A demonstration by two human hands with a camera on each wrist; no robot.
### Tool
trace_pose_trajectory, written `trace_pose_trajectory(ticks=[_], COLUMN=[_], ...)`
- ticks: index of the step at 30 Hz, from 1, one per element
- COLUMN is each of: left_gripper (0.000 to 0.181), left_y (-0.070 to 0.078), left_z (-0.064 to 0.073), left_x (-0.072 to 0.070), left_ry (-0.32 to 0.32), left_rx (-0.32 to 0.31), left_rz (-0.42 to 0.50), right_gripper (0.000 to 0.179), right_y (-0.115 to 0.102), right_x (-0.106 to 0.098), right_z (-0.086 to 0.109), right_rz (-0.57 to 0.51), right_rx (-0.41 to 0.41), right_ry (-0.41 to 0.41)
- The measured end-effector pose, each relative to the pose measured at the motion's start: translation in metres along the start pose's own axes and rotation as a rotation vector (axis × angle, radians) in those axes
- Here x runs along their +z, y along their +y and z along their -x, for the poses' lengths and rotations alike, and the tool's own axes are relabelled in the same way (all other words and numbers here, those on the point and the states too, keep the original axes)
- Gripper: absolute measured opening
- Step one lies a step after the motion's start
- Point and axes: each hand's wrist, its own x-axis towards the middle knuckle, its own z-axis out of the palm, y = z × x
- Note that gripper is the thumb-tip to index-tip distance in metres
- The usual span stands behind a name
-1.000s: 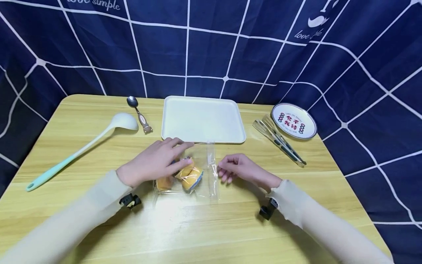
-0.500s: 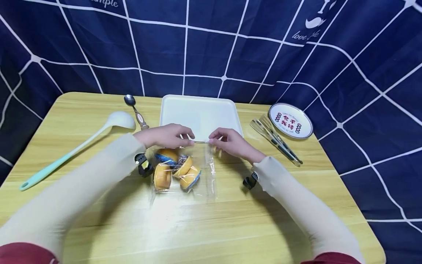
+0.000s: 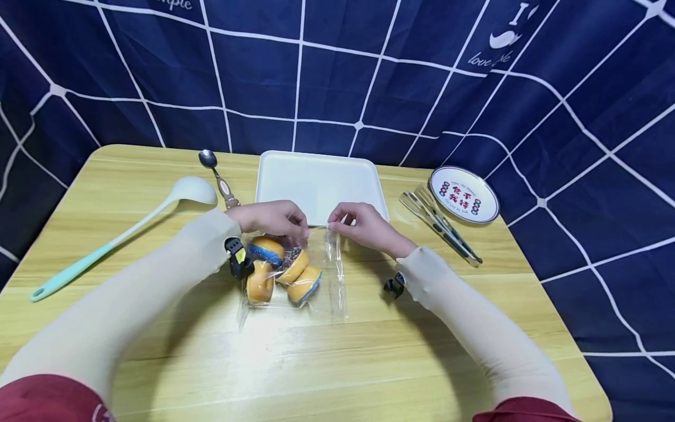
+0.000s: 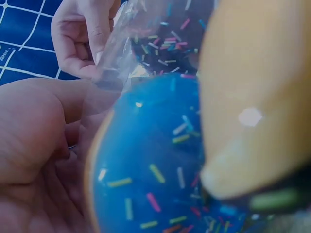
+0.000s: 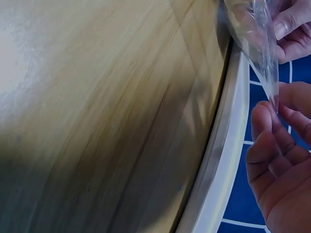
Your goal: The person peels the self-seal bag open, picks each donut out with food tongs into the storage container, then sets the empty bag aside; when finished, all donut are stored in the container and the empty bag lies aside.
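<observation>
A clear plastic bag lies on the table with several doughnuts inside. One doughnut has blue icing; close up in the left wrist view, coloured sprinkles show on the blue-iced doughnut. A dark-iced doughnut sits behind it. My left hand pinches the bag's far edge between thumb and fingers. To its right, my right hand pinches the far right corner; in the right wrist view, its thumb and forefinger meet on the clear film, which is pulled up taut.
Just behind the bag lies a white rectangular tray. Metal tongs and a round plate are at the right. A ladle and a small spoon lie at the left. A blue checked curtain hangs behind the table.
My left hand has gone from lying over the doughnuts to the bag's far edge. The right hand has moved from the bag's right side up to its far corner. Both now pinch the film.
</observation>
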Motion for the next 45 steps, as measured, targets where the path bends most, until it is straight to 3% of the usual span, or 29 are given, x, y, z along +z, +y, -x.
trace_pose_trajectory(ticks=[8,14,19,30,42,45], left_gripper=[0.016,0.014,0.013,0.013,0.013,0.013], left_y=[0.002,0.002,0.000,-0.001,-0.005,-0.005], left_z=[0.000,0.003,0.002,0.003,0.004,0.004], left_x=[0.004,0.007,0.007,0.007,0.008,0.008], left_ry=[0.029,0.060,0.105,0.128,0.160,0.161], left_rx=[0.008,0.058,0.106,0.143,0.166,0.167], left_rz=[-0.042,-0.127,-0.208,-0.206,-0.220,-0.218], right_gripper=[0.007,0.006,0.005,0.005,0.006,0.008], right_y=[-0.002,-0.002,-0.001,0.010,0.015,0.008], right_x=[0.004,0.003,-0.001,-0.008,-0.015,-0.016], right_z=[-0.002,0.000,0.002,0.010,0.017,0.017], right_rz=[0.038,0.039,0.011,-0.114,-0.187,-0.160], right_rx=[-0.044,-0.086,-0.115,-0.135,-0.017,-0.035], right_ry=[0.006,0.023,0.016,-0.025,0.015,0.045])
